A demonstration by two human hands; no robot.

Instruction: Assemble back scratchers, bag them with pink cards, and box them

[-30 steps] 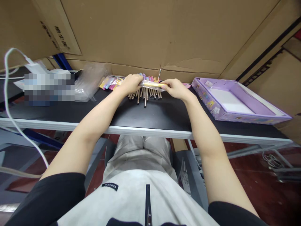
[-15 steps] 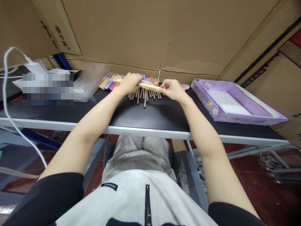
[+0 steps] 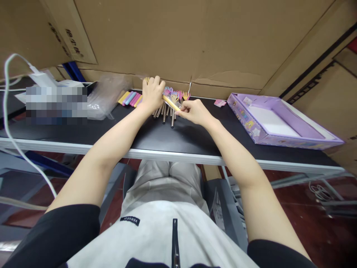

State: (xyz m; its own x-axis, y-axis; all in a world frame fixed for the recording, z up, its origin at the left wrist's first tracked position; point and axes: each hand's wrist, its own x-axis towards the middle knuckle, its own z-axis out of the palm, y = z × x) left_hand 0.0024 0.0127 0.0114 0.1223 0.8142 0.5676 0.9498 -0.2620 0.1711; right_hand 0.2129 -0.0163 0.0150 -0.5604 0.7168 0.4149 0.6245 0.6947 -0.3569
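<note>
A yellow-handled back scratcher [image 3: 171, 103] in clear plastic [image 3: 176, 102] slanted above bright-clawed, metal-shafted scratchers [image 3: 172, 120] bunched on the counter [image 3: 195, 137].

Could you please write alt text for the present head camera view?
A person's left hand and right hand hold a plastic-wrapped yellow stick over metal rods on a black table. Coloured handles lie to the left, an open purple box to the right.

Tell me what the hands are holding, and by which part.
A yellow-handled tool. The right hand pinches its handle near the lower end; the left hand holds it farther up, the exact contact hidden behind the fingers.
</note>
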